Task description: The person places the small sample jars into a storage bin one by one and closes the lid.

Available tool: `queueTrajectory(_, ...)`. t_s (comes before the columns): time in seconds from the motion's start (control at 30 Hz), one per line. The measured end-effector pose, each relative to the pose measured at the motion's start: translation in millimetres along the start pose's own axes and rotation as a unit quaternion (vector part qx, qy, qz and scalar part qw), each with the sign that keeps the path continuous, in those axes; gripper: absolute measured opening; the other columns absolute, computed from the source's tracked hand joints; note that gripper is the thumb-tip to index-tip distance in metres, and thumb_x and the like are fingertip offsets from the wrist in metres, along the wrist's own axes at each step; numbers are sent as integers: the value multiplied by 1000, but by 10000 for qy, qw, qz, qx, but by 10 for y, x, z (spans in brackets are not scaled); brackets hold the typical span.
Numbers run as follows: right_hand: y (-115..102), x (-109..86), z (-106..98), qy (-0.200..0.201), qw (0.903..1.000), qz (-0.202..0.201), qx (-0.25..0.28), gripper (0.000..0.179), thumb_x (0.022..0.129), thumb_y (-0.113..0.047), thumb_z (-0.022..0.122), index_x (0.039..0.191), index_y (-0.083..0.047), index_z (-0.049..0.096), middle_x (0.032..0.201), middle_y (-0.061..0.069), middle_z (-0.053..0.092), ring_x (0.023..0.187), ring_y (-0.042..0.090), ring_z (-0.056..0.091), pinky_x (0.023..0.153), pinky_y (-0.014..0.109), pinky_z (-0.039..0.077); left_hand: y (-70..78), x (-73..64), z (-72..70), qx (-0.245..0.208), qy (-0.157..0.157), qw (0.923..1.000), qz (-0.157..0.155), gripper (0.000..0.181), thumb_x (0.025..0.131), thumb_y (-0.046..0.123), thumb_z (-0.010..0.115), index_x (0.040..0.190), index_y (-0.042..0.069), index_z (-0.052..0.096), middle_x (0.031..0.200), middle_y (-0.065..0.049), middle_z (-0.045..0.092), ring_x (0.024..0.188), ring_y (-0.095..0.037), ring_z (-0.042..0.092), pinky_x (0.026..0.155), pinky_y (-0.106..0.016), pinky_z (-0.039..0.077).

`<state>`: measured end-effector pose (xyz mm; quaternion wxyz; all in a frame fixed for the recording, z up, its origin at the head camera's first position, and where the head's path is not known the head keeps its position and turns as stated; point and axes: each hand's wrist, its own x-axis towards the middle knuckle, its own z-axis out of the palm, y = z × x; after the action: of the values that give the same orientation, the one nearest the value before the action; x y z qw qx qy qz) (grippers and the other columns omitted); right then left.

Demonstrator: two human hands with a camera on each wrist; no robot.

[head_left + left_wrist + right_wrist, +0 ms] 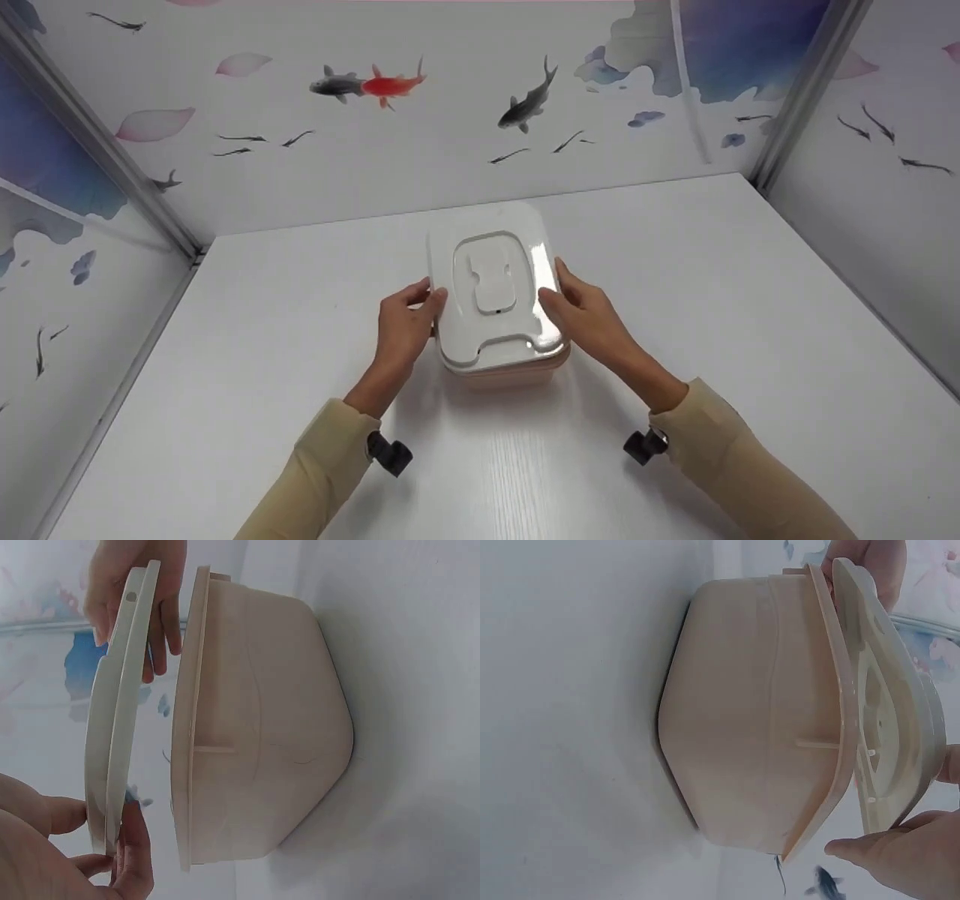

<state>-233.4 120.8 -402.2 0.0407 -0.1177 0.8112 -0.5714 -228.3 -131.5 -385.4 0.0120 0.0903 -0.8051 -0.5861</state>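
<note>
Both hands hold a white plastic lid by its two long sides, above a pale pink plastic bin. My left hand pinches the left edge, thumb on top and fingers beneath. On the opposite edge, my right hand grips the same way. A gap shows between the lid and the bin's rim in the left wrist view. From the right wrist, the lid looks tilted, with its ribbed underside partly visible. The bin stands upright on the table; its inside is hidden.
The white table extends around the bin. Behind it rises a white panel printed with fish and petals, and similar panels stand at the left and right. A small black device sits on each sleeve cuff.
</note>
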Motion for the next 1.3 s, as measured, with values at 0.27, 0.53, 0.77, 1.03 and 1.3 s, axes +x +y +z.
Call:
queueTrajectory(0.27, 103, 0, -55, 72, 9990, 429, 105, 69, 105, -38, 47, 160, -9, 16, 168, 9, 16, 154, 30, 23, 122, 46, 28, 25, 185, 76, 166, -37, 9998, -130, 48, 98, 29, 65, 140, 8, 58, 124, -14, 65, 102, -19, 63, 85, -27, 55)
queueTrajectory(0.53, 247, 29, -34, -49, 9980, 632, 73, 69, 105, -37, 47, 160, -9, 17, 168, 8, 16, 155, 28, 19, 123, 45, 25, -29, 208, 145, 293, 28, 9990, -339, 48, 97, 28, 67, 139, 6, 58, 132, -15, 62, 120, -25, 58, 102, -35, 51)
queueTrajectory(0.77, 303, 37, -21, -103, 9970, 761, -51, 68, 106, -38, 47, 159, -6, 19, 167, 10, 18, 156, 29, 16, 126, 45, 18, -139, 206, 184, 194, -23, 9980, -596, 48, 98, 29, 65, 139, 5, 58, 131, -13, 62, 110, -20, 61, 93, -29, 54)
queueTrajectory(1.03, 334, -5, 11, -164, 9968, 781, 31, 70, 105, -39, 50, 159, -7, 19, 167, 11, 21, 156, 27, 18, 125, 43, 21, -229, 148, 170, -90, -65, 9974, -718, 50, 99, 31, 64, 142, 6, 55, 131, -14, 64, 101, -17, 64, 75, -21, 54)
queueTrajectory(1.3, 366, 0, 33, -61, 9910, 1147, 684, 69, 103, -32, 55, 159, -8, 24, 166, 10, 25, 155, 25, 22, 123, 41, 26, -328, 147, 143, -256, -161, 9971, -698, 53, 98, 32, 66, 142, 6, 55, 128, -17, 66, 97, -18, 68, 70, -24, 57)
